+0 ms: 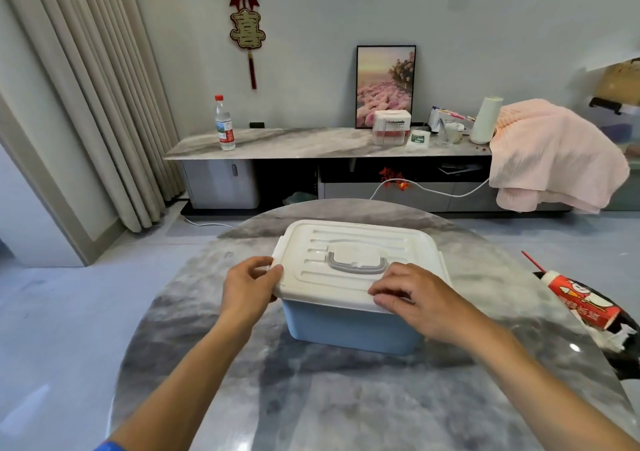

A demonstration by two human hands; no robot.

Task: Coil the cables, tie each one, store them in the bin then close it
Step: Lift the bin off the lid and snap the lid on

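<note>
Bin [349, 326], pale blue plastic with rounded corners, stands at the middle of a round table [311, 398] whose glossy top is veined grey marble. Its white lid [346, 260], ribbed with shallow grooves and fitted with a grey folding handle [356, 265], sits on the bin; whether it is fully latched cannot be told. No cables are visible on the table.

Left hand [247, 289]: fingers curled round the lid's left edge at the side latch, thumb on top. Right hand [412, 300]: fingers bent, tips pressing down on the lid's near right corner, nothing enclosed in the palm.

At the table's right edge lies a red and white printed paper cup [581, 300] on its side, with a thin red straw [533, 263] just beyond it.

Behind the table, a long low cabinet [311, 144] with a matching marble top runs along the grey wall. It carries a clear water bottle [224, 123] with a red cap, a framed picture of pink flowers [385, 85], a white carton [391, 128], a pale cylindrical jug [486, 120] and a draped pink ribbed cloth [550, 160]. A red and gold knot ornament [246, 21] hangs on the wall; beige pleated curtains [97, 104] fall at the left. The floor is pale, glossy tile.
</note>
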